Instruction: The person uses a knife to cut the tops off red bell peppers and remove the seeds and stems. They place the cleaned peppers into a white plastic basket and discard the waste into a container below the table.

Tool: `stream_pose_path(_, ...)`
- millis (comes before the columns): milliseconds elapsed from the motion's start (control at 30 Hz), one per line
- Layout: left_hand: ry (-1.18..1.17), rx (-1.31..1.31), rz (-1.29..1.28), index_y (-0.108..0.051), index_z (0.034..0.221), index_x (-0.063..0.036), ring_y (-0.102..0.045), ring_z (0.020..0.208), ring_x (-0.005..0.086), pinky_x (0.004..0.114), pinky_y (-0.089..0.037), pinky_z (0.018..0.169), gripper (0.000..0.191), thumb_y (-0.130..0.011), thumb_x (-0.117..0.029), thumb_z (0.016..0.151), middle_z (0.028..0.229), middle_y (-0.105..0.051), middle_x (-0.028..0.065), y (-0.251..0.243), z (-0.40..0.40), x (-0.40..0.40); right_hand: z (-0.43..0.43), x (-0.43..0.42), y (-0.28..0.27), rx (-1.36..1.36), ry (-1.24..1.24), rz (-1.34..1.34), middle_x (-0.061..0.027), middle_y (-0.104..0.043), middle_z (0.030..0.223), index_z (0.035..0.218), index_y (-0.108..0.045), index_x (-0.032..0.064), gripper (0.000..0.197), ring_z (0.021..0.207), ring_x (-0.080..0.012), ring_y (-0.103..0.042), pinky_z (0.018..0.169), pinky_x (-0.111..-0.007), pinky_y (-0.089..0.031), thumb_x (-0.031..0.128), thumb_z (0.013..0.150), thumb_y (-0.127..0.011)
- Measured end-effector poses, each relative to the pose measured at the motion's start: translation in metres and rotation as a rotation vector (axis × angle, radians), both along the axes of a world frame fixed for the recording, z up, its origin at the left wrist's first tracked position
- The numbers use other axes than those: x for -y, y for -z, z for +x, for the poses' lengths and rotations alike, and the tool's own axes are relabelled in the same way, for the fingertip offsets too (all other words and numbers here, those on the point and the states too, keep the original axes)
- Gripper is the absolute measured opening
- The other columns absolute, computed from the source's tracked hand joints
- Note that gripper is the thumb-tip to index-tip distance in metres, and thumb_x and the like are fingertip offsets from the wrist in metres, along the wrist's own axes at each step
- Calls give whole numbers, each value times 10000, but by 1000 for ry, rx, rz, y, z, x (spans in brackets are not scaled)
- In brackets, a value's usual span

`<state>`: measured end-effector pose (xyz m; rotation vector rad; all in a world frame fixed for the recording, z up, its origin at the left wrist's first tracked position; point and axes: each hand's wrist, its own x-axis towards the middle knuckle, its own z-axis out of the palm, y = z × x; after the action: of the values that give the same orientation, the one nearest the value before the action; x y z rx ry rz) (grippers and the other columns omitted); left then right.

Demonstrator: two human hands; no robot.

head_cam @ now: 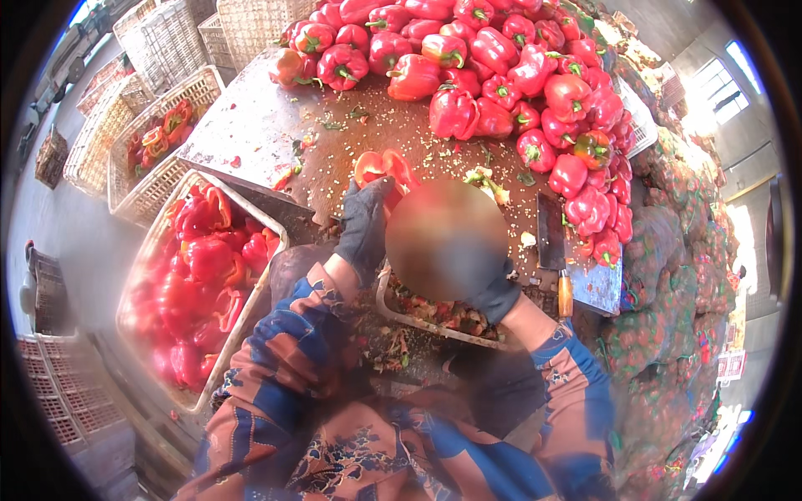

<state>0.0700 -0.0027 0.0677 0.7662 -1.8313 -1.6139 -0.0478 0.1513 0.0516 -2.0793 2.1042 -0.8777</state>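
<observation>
My left hand (365, 222), in a dark glove, holds an opened red bell pepper (383, 172) over the work table. My right hand (498, 288), also gloved, is at the lower right of a round blurred patch. The blur hides its fingers and whatever lies between the hands. A cleaver with a wooden handle (551, 232) rests on the table to the right. Pale pepper cores (489, 183) lie just beyond the blur. Below the hands, a crate of pepper scraps (401, 314) stands at the table's near edge.
Whole red bell peppers (495, 56) are heaped along the table's far and right sides. Seeds litter the tabletop (351, 119). A plastic crate (233, 341) of cut peppers stands left, with another crate (143, 210) behind it. Filled mesh sacks (664, 263) are stacked right.
</observation>
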Motion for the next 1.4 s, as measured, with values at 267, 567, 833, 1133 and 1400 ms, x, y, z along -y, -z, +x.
stream_pose_path(267, -23, -454, 209, -471, 1125, -32, -571, 869, 178, 293, -477, 769, 344, -567, -84, 799, 1029, -546, 81, 50, -10, -26, 3, 24, 23, -41, 68, -93, -97, -577, 1034, 1054, -560, 71, 284, 914, -219, -568, 769, -339, -465, 175, 790, -569)
stream_pose_path(567, -149, -63, -122, -599, 821, -29, -551, 552, 151, 284, -433, 509, 121, -524, -123, 803, 617, -574, 59, 39, 9, -11, -11, 7, 8, 168, 28, 159, -92, -584, 949, 1001, -575, 63, 235, 845, -196, -567, 717, -312, -461, 169, 792, -565)
stream_pose_path(833, -169, -398, -176, -525, 1012, -20, -524, 846, 111, 269, -432, 733, 183, -450, -125, 882, 934, -569, 41, 55, -3, -31, 38, 9, 24, 452, 150, -111, -88, -589, 873, 954, -588, 55, 196, 784, -176, -566, 670, -287, -458, 164, 794, -561)
stream_pose_path(1133, -232, -217, -443, -487, 1167, -89, -549, 779, 118, 237, -454, 688, 459, -447, 80, 742, 963, -576, 57, 42, -5, -43, 53, 20, 31, 870, 258, -53, -74, -597, 744, 890, -609, 43, 151, 668, -143, -563, 591, -259, -454, 149, 795, -560)
stream_pose_path(1400, -209, -415, 549, -566, 834, -81, -498, 579, 71, 207, -374, 448, 70, -530, -105, 778, 662, -520, -42, 65, 4, -1, 33, -34, 15, -67, 46, 363, -138, -612, 747, 858, -626, 59, 227, 677, -273, -602, 573, -369, -470, 224, 702, -619)
